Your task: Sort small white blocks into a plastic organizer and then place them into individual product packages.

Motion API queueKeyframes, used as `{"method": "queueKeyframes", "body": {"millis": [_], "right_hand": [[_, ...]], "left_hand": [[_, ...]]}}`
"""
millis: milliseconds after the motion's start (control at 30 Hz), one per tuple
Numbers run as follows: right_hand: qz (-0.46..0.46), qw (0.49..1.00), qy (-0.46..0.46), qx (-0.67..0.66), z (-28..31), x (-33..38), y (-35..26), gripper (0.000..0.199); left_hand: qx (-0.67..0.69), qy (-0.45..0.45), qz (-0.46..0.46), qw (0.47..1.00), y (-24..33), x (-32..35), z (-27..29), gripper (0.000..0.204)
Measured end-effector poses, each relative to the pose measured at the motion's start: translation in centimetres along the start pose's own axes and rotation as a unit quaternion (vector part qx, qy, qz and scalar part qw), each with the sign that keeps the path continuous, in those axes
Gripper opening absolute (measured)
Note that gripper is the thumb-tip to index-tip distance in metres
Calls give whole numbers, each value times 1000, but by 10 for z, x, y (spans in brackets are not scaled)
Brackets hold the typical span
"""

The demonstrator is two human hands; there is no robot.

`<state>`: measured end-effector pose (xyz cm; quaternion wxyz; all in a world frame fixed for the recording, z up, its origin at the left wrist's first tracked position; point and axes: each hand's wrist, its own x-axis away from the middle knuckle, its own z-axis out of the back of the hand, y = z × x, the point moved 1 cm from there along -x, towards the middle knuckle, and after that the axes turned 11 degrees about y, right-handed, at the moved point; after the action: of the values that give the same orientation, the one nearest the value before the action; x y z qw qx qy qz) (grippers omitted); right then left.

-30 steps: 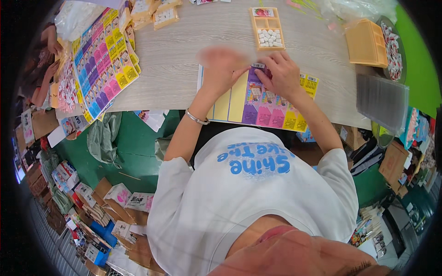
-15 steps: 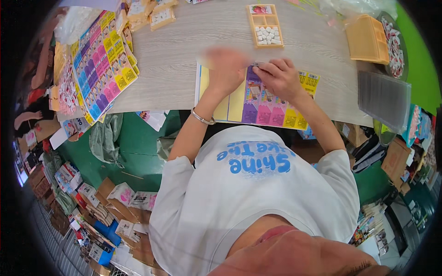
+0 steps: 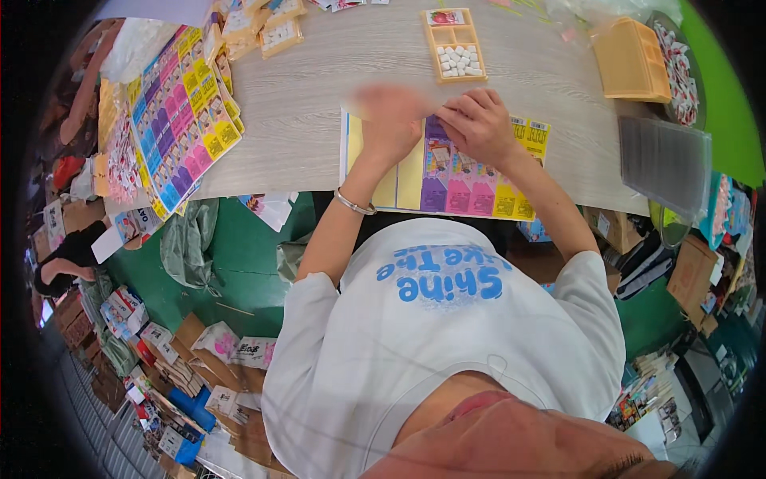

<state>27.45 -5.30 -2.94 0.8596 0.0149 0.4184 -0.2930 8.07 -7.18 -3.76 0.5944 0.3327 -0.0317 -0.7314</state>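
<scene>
A sticker sheet (image 3: 443,188) lies at the table's near edge, with bare yellow backing at its left and purple, pink and yellow printed strips to the right. My left hand (image 3: 391,124) rests over the top of the yellow backing, its fingers smeared by blur. Close beside it, my right hand (image 3: 481,128) has curled fingers pinched at the upper end of the purple strip. What lies between those fingertips is hidden. Beyond the hands stands a cream compartment tray (image 3: 479,48) with small white pieces and a packet with a red picture.
Stacked printed sheets (image 3: 179,120) hang over the table's left edge. Filled trays (image 3: 281,37) lie behind them. At the right are nested cream trays (image 3: 625,60), a round dish of small packets (image 3: 678,72) and clear plastic covers (image 3: 665,164). Cartons (image 3: 215,355) crowd the floor.
My right hand has shifted slightly left and up, its fingers more curled. My left hand stays at nearly the same place. The whole view has moved a little.
</scene>
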Motion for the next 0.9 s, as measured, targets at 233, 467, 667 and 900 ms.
{"method": "queueKeyframes", "body": {"millis": [233, 467, 667, 900], "right_hand": [[37, 998, -40, 22, -4, -12, 8, 13], [-13, 647, -441, -622, 160, -56, -40, 15], [-301, 811, -119, -487, 210, -57, 7, 18], [-504, 767, 76, -390, 92, -73, 61, 32]], "left_hand": [[-4, -22, -9, 1000, 3, -4, -2, 14], [-49, 20, -19, 998, -22, 1, 4, 17], [-160, 19, -75, 984, 8, -63, 2, 45], [-26, -38, -150, 988, 9, -106, -72, 100]]}}
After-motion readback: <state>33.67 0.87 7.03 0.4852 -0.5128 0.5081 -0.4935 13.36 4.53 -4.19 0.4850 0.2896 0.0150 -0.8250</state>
